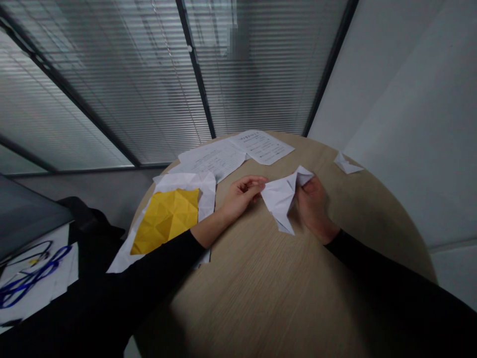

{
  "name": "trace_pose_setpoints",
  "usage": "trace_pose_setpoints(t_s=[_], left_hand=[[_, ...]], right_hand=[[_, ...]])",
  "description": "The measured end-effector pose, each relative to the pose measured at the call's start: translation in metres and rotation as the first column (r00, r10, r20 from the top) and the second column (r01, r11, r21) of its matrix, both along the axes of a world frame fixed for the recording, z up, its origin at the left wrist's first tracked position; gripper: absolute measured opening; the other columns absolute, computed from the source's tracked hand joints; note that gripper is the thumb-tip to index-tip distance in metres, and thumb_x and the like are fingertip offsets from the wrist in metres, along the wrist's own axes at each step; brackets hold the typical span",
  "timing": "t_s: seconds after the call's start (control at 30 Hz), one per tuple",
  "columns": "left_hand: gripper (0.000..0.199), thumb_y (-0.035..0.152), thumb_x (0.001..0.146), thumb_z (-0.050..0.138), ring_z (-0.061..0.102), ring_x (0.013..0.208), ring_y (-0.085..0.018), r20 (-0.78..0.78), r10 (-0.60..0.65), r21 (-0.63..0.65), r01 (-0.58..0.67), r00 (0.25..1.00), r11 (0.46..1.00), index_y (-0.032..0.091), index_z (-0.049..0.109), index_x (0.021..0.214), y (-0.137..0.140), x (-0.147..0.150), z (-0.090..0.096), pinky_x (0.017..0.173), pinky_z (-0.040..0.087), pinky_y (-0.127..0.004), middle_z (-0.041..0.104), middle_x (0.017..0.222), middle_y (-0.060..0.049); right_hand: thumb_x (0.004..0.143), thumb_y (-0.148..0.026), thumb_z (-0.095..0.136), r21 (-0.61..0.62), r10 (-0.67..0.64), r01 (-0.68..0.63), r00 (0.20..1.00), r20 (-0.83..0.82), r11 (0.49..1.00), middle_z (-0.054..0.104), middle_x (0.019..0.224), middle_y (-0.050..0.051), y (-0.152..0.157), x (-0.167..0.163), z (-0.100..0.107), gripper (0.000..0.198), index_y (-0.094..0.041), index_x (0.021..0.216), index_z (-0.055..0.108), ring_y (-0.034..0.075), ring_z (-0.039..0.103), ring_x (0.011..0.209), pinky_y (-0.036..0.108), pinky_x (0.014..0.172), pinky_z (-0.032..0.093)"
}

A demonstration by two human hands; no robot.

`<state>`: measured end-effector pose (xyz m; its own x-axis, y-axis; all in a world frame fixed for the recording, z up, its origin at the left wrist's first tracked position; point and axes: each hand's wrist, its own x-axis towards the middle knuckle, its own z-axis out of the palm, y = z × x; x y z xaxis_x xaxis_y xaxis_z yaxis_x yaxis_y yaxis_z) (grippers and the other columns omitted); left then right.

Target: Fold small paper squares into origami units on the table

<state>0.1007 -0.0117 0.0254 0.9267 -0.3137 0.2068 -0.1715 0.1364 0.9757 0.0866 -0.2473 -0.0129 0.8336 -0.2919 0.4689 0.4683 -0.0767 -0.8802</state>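
Observation:
A white sheet of folded paper (pixel 280 198) with several creases and pointed corners is held up above the wooden table. My left hand (pixel 244 195) pinches its left corner between thumb and fingers. On the other side my right hand (pixel 313 203) grips the right part of the paper, with some fingers hidden behind it. One flap of the paper points down toward the table, and another curls up near my right hand.
Creased yellow paper (pixel 167 219) lies on white paper (pixel 207 194) at the left. Printed sheets (pixel 266 147) lie at the table's far edge. A small folded white paper piece (pixel 348 164) sits at the far right. A blue cord (pixel 35 278) rests on papers at the lower left.

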Motion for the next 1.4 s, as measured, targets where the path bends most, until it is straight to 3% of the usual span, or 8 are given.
trace_pose_setpoints(t_s=[0.27,0.47,0.63,0.77,0.83,1.0,1.2,1.4], left_hand=[[0.043,0.052,0.096,0.094,0.066,0.075,-0.014,0.031,-0.126,0.020,0.126,0.991,0.992,0.019,0.078,0.118,-0.004,0.000,-0.003,0.071,0.054,-0.028,0.076,0.093,-0.003],[0.037,0.053,0.099,0.088,0.066,0.075,-0.016,0.087,0.010,0.025,-0.013,0.996,1.000,0.022,0.072,0.112,-0.002,0.006,-0.008,0.075,0.055,-0.031,0.073,0.086,0.000],[0.026,0.043,0.097,0.087,0.067,0.086,-0.019,0.290,0.119,0.193,-0.179,0.950,0.965,0.023,0.072,0.106,0.000,-0.002,-0.005,0.079,0.054,-0.033,0.075,0.101,-0.004],[0.026,0.047,0.107,0.069,0.072,0.105,-0.027,0.396,-0.063,0.257,-0.045,0.916,0.965,0.022,0.074,0.109,0.003,-0.013,0.007,0.099,0.059,-0.042,0.079,0.109,-0.008],[0.033,0.054,0.106,0.073,0.073,0.107,-0.029,0.399,-0.135,0.294,0.013,0.907,0.956,0.022,0.074,0.113,0.002,-0.018,0.011,0.101,0.059,-0.044,0.080,0.108,-0.009],[0.039,0.057,0.102,0.086,0.073,0.104,-0.027,0.377,-0.119,0.315,-0.007,0.919,0.949,0.021,0.077,0.113,-0.004,-0.022,0.010,0.098,0.058,-0.041,0.081,0.109,-0.008],[0.035,0.056,0.104,0.080,0.070,0.092,-0.022,0.221,-0.115,0.142,0.084,0.969,0.986,0.022,0.072,0.104,-0.002,-0.010,-0.002,0.090,0.057,-0.036,0.075,0.096,-0.005],[0.032,0.052,0.106,0.070,0.059,0.085,-0.020,0.183,0.022,0.090,-0.039,0.983,0.995,0.024,0.060,0.093,0.000,-0.002,-0.004,0.082,0.054,-0.033,0.063,0.087,0.000]], right_hand=[[0.094,-0.044,0.086,0.014,0.141,-0.140,0.988,-0.059,0.990,0.085,0.109,0.002,0.002,-0.001,0.003,0.023,-0.030,0.109,0.076,0.026,0.081,0.103,0.042,0.096,0.067],[0.095,-0.051,0.083,0.006,0.432,-0.439,0.880,-0.199,0.898,0.088,0.112,0.001,0.008,-0.005,-0.003,0.035,-0.031,0.123,0.077,0.027,0.083,0.100,0.043,0.092,0.068],[0.094,-0.044,0.083,-0.109,0.257,-0.273,0.956,-0.141,0.956,0.087,0.110,0.002,0.008,-0.007,0.001,0.034,-0.031,0.124,0.076,0.028,0.082,0.099,0.044,0.089,0.067],[0.094,-0.036,0.084,-0.254,0.068,-0.080,0.996,-0.055,0.964,0.086,0.109,0.004,0.009,-0.015,0.012,0.026,-0.029,0.116,0.073,0.029,0.080,0.098,0.043,0.086,0.067],[0.096,-0.034,0.082,-0.313,0.051,-0.057,0.998,-0.027,0.948,0.085,0.110,0.005,0.011,-0.018,0.016,0.024,-0.029,0.116,0.071,0.029,0.080,0.098,0.044,0.085,0.067],[0.098,-0.031,0.077,-0.330,0.165,-0.161,0.986,-0.016,0.930,0.081,0.106,0.003,0.018,-0.023,0.018,0.019,-0.029,0.115,0.067,0.027,0.079,0.097,0.041,0.084,0.066],[0.103,-0.043,0.081,-0.204,0.226,-0.242,0.969,-0.100,0.949,0.077,0.098,0.000,0.015,-0.024,0.024,0.019,-0.029,0.107,0.069,0.022,0.075,0.085,0.035,0.074,0.061],[0.098,-0.060,0.086,-0.098,0.291,-0.311,0.941,-0.175,0.946,0.074,0.091,-0.002,0.016,-0.019,0.012,0.037,-0.030,0.105,0.065,0.021,0.070,0.075,0.033,0.064,0.057]])
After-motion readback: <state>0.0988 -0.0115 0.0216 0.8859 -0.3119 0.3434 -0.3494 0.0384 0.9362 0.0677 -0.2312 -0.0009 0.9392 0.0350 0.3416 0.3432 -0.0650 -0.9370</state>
